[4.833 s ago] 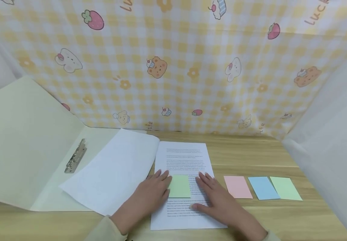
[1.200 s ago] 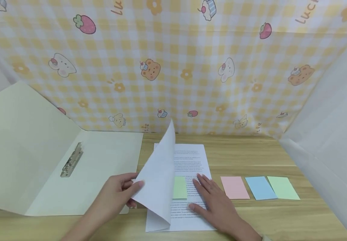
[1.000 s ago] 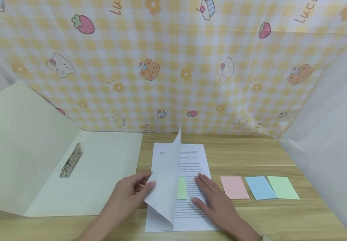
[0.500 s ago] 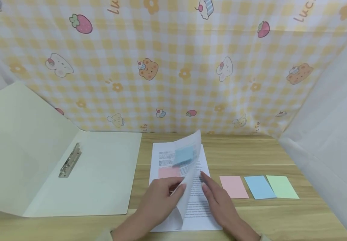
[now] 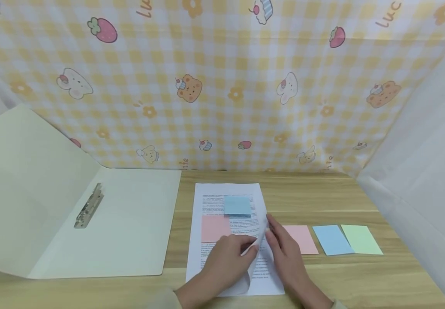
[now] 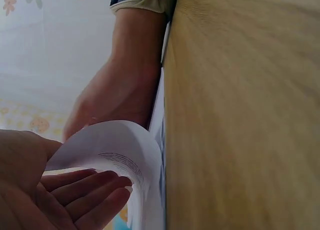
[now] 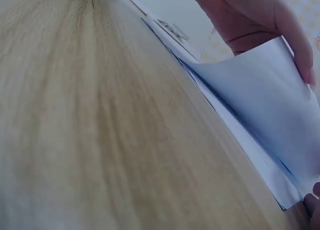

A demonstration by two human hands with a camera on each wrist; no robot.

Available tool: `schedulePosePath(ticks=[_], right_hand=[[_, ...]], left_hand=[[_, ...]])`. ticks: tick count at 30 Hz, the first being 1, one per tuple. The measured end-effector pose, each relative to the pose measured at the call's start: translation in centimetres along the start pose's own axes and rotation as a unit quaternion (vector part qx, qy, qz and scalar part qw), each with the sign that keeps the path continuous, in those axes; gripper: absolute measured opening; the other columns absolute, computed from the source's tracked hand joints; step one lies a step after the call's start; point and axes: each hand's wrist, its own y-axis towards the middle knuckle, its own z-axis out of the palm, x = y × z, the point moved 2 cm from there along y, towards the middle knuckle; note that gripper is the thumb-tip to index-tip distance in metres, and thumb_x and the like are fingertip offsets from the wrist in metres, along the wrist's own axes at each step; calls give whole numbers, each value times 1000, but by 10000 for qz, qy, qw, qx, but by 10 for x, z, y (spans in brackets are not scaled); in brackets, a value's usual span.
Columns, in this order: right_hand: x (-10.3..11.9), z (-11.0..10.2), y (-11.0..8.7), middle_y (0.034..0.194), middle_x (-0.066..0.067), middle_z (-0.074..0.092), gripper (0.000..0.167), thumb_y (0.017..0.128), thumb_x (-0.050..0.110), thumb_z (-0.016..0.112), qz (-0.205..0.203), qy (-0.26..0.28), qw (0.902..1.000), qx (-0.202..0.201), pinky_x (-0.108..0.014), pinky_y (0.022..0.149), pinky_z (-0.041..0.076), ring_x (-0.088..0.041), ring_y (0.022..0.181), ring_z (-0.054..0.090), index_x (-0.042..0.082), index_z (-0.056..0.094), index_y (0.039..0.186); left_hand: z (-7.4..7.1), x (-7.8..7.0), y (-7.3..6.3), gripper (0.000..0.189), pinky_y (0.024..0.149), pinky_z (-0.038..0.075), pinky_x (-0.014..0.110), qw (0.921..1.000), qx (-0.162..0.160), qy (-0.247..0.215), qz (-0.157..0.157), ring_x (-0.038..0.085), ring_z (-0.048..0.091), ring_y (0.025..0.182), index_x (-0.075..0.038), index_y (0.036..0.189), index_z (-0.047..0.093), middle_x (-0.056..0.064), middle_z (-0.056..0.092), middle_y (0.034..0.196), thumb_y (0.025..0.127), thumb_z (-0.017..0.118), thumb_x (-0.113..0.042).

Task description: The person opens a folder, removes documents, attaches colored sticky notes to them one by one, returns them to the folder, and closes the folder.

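Observation:
A printed sheet [image 5: 216,191] lies over a stack of pages, bearing a blue sticky note [image 5: 237,204] and a pink sticky note [image 5: 215,229]. Its right side curls up. My left hand [image 5: 226,262] pinches that lifted edge between thumb and fingers; the bent page [image 6: 115,145] arches over the fingers in the left wrist view. Beside the stack's right edge, my right hand [image 5: 289,259] has fairly straight fingers and its fingertips touch or nearly touch the paper. The right wrist view shows the left hand [image 7: 250,20] above the raised page [image 7: 270,90].
An open folder [image 5: 145,240] with a metal clip [image 5: 88,207] lies on the left. Right of the pages, pink [image 5: 305,239], blue [image 5: 333,239] and green [image 5: 363,239] sticky note pads sit on the wooden table [image 5: 307,197]. A checkered cloth [image 5: 222,116] hangs behind.
My left hand has carried the sheet from the folder side rightward over the stack, covering the green note there. Pink and blue notes now show. The right hand has shifted to the right edge.

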Motion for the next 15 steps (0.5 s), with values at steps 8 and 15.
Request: schedulePosePath(ticks=[8, 15], right_hand=[[0, 0, 0, 151, -2, 56, 38, 108, 32, 48, 87, 89, 9999, 63, -14, 112, 35, -25, 143, 49, 18, 62, 140], [0, 0, 2, 149, -2, 58, 42, 110, 37, 39, 492, 293, 9982, 178, -46, 114, 42, -23, 143, 48, 16, 61, 140]], left_hand=[[10, -4, -4, 31, 82, 58, 35, 9969, 216, 744, 139, 15, 73, 104, -16, 117, 77, -5, 79, 107, 95, 67, -36], [11, -8, -6, 38, 79, 57, 35, 9940, 481, 975, 126, 18, 73, 104, -19, 118, 76, -8, 78, 111, 95, 65, -47]])
